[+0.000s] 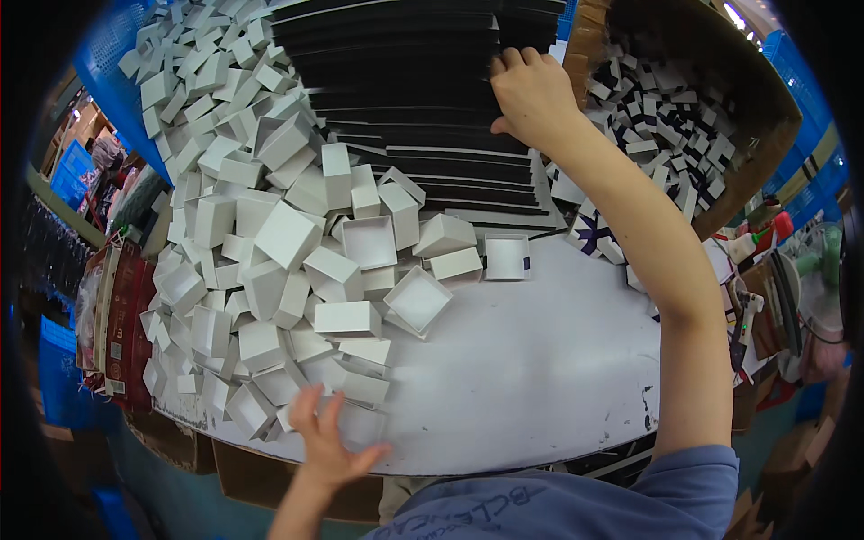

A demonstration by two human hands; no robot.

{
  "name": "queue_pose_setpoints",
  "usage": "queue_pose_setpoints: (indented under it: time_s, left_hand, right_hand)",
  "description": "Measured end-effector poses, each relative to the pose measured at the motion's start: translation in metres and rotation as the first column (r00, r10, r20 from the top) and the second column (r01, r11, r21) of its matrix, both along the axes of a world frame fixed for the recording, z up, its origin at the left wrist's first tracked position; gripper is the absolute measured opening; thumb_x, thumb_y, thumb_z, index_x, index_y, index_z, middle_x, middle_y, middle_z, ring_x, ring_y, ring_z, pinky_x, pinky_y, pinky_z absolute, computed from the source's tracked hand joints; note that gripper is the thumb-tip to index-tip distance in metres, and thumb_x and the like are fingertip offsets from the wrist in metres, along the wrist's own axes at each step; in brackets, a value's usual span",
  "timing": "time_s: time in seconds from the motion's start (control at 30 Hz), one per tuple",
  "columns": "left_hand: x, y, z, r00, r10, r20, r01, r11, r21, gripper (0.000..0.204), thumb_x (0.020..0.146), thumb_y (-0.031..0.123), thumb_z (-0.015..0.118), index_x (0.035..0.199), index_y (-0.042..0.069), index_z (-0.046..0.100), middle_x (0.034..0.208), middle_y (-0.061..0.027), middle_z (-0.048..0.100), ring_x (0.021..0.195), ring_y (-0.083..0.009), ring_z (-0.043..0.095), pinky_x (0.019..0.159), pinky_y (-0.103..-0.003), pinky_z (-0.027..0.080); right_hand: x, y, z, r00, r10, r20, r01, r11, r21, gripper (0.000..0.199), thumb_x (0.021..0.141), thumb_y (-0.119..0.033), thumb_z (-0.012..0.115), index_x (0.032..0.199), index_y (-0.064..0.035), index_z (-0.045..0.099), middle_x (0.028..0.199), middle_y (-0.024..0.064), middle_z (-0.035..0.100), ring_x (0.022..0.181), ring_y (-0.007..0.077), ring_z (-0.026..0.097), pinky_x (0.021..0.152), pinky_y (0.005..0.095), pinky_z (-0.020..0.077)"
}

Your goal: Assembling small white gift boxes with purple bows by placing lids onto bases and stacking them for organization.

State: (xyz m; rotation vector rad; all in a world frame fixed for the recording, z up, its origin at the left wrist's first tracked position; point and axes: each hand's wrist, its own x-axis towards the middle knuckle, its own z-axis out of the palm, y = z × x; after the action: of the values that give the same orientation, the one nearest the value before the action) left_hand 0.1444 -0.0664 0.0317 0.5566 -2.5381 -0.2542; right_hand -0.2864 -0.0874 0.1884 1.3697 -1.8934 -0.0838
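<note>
1. The white tabletop (531, 360) fills the middle of the view; its near edge curves along the bottom and its bare part lies toward the near right.
2. A heap of small white boxes (270, 243) covers the left half of the tabletop from the far left corner down to the near edge, some upright, some tipped, a few open side up.
3. A stack of flat black sheets (405, 99), fanned in overlapping layers, lies along the far edge at the centre.
4. A brown cardboard carton (720, 117) at the far right corner holds a jumble of small white and dark pieces (657, 117).
5. The right hand (533, 90) reaches across to the far edge, fingers curled over the right end of the black sheets, gripping their edge.
6. The left hand (326, 443) is at the near edge, open with fingers spread, fingertips touching the lowest white boxes of the heap; it grips nothing.
7. One open white box (507, 256) sits alone just beside the heap, near the front of the black sheets.
</note>
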Motion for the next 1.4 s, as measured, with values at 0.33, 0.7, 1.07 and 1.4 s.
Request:
queue_pose_setpoints:
  time_s: [0.33, 0.7, 1.07, 1.4]
  left_hand:
    - [-0.276, -0.135, 0.253, 0.637, -0.722, -0.271, 0.562, 0.675, -0.478, 0.079, 0.056, 0.022, 0.083, 0.123, 0.002, 0.045, 0.122, -0.0202, 0.048, 0.115, -0.0325, 0.047, 0.095, -0.037, 0.04]
    - [-0.305, -0.124, 0.242, 0.983, -0.182, 0.0, 0.167, 0.904, -0.393, 0.08, 0.054, 0.019, 0.084, 0.123, 0.007, 0.046, 0.114, -0.0174, 0.055, 0.106, -0.0336, 0.053, 0.091, -0.037, 0.042]
    - [-0.279, -0.083, 0.124, 0.998, 0.06, -0.003, -0.053, 0.864, -0.501, 0.072, 0.064, 0.035, 0.077, 0.123, 0.009, 0.044, 0.126, -0.0141, 0.043, 0.12, -0.0359, 0.038, 0.097, -0.049, 0.027]
    - [-0.169, -0.022, -0.015, 0.942, -0.012, 0.336, 0.101, 0.963, -0.25, 0.02, 0.076, 0.021, 0.066, 0.078, 0.002, 0.06, 0.122, -0.0174, 0.047, 0.117, -0.0351, 0.042, 0.094, -0.043, 0.034]
  right_hand:
    - [-0.014, -0.012, -0.039, 0.981, 0.151, -0.125, -0.175, 0.963, -0.206, 0.085, 0.042, -0.027, 0.083, 0.115, -0.0003, 0.05, 0.1, 0.0091, 0.054, 0.099, 0.0233, 0.05, 0.086, 0.0346, 0.0395]
    - [-0.043, 0.028, -0.081, 0.764, 0.456, 0.456, -0.056, 0.752, -0.656, 0.046, 0.058, -0.013, 0.075, 0.099, -0.003, 0.057, 0.086, 0.0116, 0.065, 0.078, 0.0264, 0.064, 0.071, 0.0337, 0.05]
    - [-0.005, 0.203, -0.206, 0.829, 0.291, 0.478, -0.214, 0.954, -0.21, 0.056, 0.049, 0.006, 0.066, 0.103, -0.0014, 0.055, 0.097, 0.0116, 0.058, 0.089, 0.0312, 0.055, 0.074, 0.0381, 0.046]
    - [0.029, 0.219, -0.144, 0.795, 0.302, 0.525, -0.318, 0.946, -0.062, 0.05, 0.068, -0.001, 0.057, 0.117, 0.005, 0.047, 0.111, 0.0186, 0.054, 0.1, 0.0384, 0.052, 0.088, 0.0413, 0.0435]
